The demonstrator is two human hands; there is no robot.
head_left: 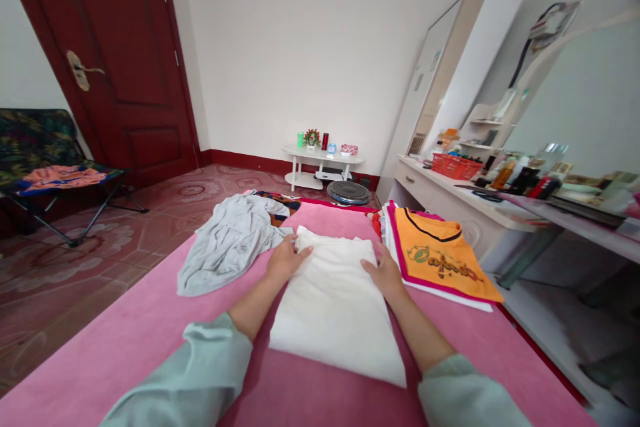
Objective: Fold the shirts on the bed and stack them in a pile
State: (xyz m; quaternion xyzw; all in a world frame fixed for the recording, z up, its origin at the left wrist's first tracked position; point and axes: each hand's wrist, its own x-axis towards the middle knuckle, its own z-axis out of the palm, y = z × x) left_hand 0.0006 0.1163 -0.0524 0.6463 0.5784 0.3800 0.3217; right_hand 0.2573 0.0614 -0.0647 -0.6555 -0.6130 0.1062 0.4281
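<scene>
A folded white garment (334,307) lies flat on the pink bed cover (125,340) in front of me. My left hand (286,260) rests on its far left edge with the fingers stretched flat. On the garment's right edge lies my right hand (384,272), fingers also flat and pressing on the cloth. Both arms wear pale green sleeves. A crumpled grey garment (227,243) lies just left of my left hand. To the right of my right hand sits a stack of folded clothes with an orange shirt (443,257) on top.
A dressing table (450,197) with a red basket (456,166) and bottles stands on the right. A small white table (323,163) stands by the far wall. A folding chair (45,160) and a dark red door (125,60) are at the left.
</scene>
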